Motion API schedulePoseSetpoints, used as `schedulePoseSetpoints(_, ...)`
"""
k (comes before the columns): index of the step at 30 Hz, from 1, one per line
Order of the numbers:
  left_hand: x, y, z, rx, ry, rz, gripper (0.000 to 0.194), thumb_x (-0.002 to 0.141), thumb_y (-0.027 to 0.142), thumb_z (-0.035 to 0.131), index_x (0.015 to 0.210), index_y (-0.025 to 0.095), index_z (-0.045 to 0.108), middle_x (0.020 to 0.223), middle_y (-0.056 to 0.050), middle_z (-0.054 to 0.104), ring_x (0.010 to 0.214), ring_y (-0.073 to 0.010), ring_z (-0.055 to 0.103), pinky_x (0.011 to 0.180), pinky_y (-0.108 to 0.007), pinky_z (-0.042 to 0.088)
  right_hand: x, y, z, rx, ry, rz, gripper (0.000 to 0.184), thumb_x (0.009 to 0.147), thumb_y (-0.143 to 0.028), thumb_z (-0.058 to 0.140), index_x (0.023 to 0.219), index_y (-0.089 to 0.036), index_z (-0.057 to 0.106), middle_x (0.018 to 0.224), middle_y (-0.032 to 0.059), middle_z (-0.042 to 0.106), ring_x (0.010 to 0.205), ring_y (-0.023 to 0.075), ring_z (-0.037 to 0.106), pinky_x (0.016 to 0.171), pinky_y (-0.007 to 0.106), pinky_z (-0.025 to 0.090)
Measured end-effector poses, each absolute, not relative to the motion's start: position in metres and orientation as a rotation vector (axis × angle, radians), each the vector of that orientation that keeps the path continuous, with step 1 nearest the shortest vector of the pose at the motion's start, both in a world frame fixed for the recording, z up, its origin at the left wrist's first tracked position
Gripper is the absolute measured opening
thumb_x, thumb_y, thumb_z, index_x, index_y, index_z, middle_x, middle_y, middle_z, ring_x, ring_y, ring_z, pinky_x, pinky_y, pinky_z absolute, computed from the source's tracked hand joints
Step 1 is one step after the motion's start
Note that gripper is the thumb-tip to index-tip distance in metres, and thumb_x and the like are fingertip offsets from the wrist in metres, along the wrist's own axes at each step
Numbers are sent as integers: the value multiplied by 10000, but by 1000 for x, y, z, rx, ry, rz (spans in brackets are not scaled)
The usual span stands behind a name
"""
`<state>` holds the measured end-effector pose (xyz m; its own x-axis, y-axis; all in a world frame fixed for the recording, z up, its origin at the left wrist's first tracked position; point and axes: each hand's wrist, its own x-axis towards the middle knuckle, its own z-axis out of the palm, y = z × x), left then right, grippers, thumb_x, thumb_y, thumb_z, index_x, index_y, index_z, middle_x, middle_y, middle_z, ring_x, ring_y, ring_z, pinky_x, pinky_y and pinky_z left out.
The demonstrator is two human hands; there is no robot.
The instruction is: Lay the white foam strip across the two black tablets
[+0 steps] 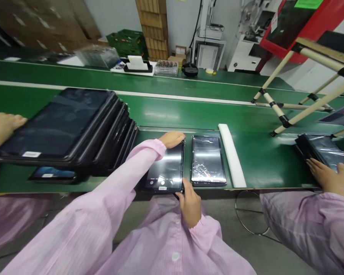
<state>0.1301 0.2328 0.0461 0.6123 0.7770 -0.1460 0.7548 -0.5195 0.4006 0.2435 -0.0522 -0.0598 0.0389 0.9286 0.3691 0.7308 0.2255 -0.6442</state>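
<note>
We are gripping the flat black glossy tablet (165, 168) on the green surface (255, 160) by its two ends: left hand (172, 139) at its far edge, right hand (190, 204) closed on its near right corner, long axis running away from us.

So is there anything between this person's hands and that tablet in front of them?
Nothing visible. The left hand is on the far edge of the tablet and the right hand grips its near corner. The bagged tablet lies alongside, apart.

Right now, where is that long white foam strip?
The white foam strip lies on the green bench, just right of the bagged tablet.
</note>
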Motion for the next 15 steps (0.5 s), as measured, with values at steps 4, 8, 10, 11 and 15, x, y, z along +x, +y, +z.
schedulePoseSetpoints(4,124,230,56,2380,1320,117,544,1024,353,296,1397,199,662,1500,-51,649,1365,-259,607,1139,-364,445,244,-53,-51,-1578,-1691,340,471,1079,-210,455,1550,-193,451,1469,147,623,1289,288,658,952,407,612)
schedulePoseSetpoints(8,99,197,78,2308,1501,304,590,993,323,352,1529,147,524,1566,-104,582,1409,-288,572,1188,-410,424,278,-62,-29,-1509,-1648,304,422,1070,-215,510,1492,-229,517,1324,129,697,1156,268,701,946,430,607)
schedulePoseSetpoints(10,76,167,81,2238,1535,501,579,981,342,396,1513,166,537,1521,-90,624,1371,-278,603,1188,-409,441,307,-63,-18,-1513,-1605,201,383,1056,-218,558,1438,-237,558,1247,119,713,1151,278,678,983,480,582)
schedulePoseSetpoints(11,63,150,79,2201,1545,602,570,981,365,415,1501,174,546,1508,-87,632,1357,-277,611,1191,-416,446,321,-61,-14,-1535,-1594,151,367,1051,-225,575,1418,-235,570,1242,120,708,1172,288,659,1003,507,565)
schedulePoseSetpoints(15,15,77,40,2013,1660,880,668,972,516,542,1546,181,478,1544,-144,555,1395,-328,569,1211,-505,439,357,-48,-7,-1570,-1693,113,352,1053,-245,579,1404,-225,578,1289,130,679,1262,304,606,1067,548,513)
